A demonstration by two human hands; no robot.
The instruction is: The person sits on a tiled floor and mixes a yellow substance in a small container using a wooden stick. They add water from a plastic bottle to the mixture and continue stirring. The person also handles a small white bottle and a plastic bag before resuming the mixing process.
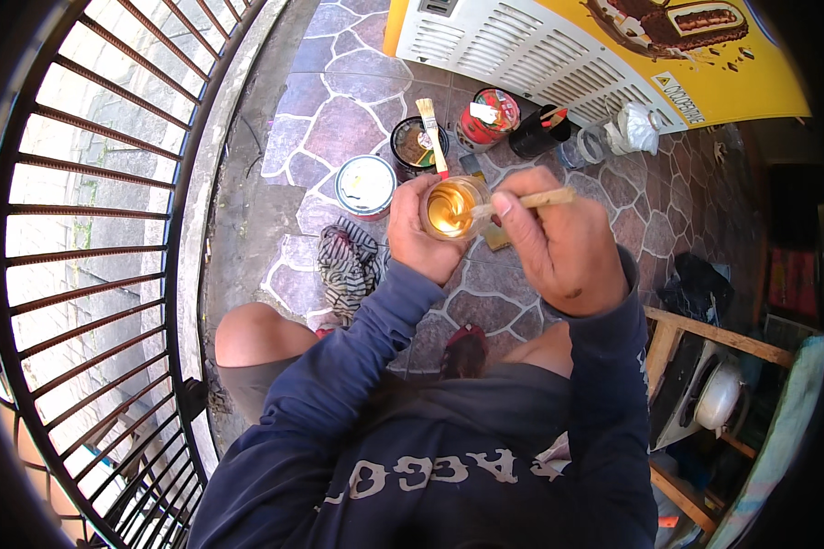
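Observation:
My left hand (pixel 417 236) is closed round a small clear cup (pixel 474 187) with shiny gold paint (pixel 444 207) in it. In my right hand (pixel 569 249) is a paintbrush (pixel 547 198) with a pale wooden handle, pinched between thumb and fingers. Its tip dips into the gold paint. Just beyond the cup, a second paintbrush (pixel 433 142) with pale bristles leans on an open dark can (pixel 401 163). To the left of that can stands a round tin with a white lid (pixel 366 185).
A red can (pixel 490 117), a black container (pixel 533 139) and a clear jar (pixel 584 148) stand by a yellow-and-white freezer (pixel 522 46). A striped cloth (pixel 348 270) lies on the stone-patterned floor. Metal bars (pixel 92 256) run along the left. A wooden frame (pixel 719 337) stands at right.

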